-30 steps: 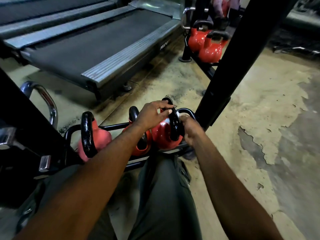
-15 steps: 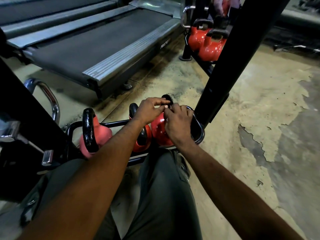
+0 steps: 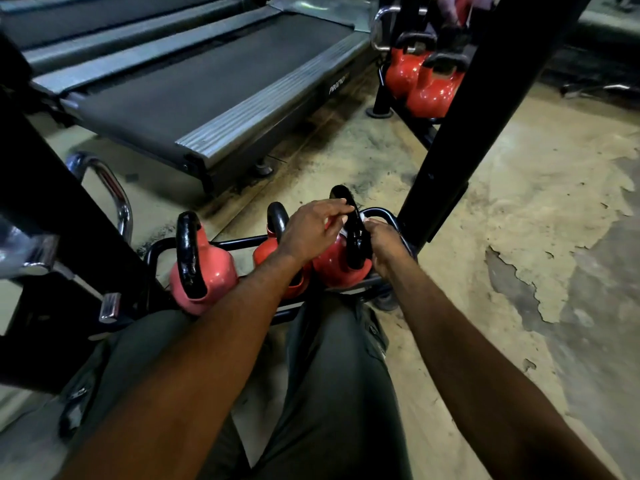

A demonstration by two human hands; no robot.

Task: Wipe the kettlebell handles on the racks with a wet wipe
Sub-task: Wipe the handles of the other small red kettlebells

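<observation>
Left hand: the left hand (image 3: pixel 310 232) is reaching over the middle kettlebell (image 3: pixel 265 252). Its fingers (image 3: pixel 334 206) are lying fairly straight and slightly apart, with the tips touching the top of the handle (image 3: pixel 354 237). It is gripping nothing.
Right hand: the right hand (image 3: pixel 385 244) is pressing against the handle's right side. Its fingers are curling round behind the black bar and are mostly hidden.
Wet wipe: a small white scrap, seemingly the wet wipe (image 3: pixel 367 221), is peeking out between the right hand and the handle. Most of it is hidden, so how it is folded cannot be told.
Handle: glossy and black, it is standing upright on the rightmost kettlebell (image 3: pixel 330 270), a red one sitting at the right end of the low rack (image 3: pixel 235 242).
Other kettlebells: the middle kettlebell is sitting just beside the rightmost one, partly behind the left forearm. A pinkish-red left kettlebell (image 3: pixel 214 275) is standing at the left end, well apart from both hands.
Rack: black tubing is running round the three kettlebells, close to the floor (image 3: pixel 519 209).
Post: a black post (image 3: pixel 460 143) is rising at a tilt just beside the right end of the rack.
Background: two more red kettlebells (image 3: pixel 434 90) are sitting beyond the post, and a treadmill (image 3: pixel 214 81) is lying to the left.
Person: legs in dark green trousers (image 3: pixel 341 375) are showing below the forearms.
</observation>
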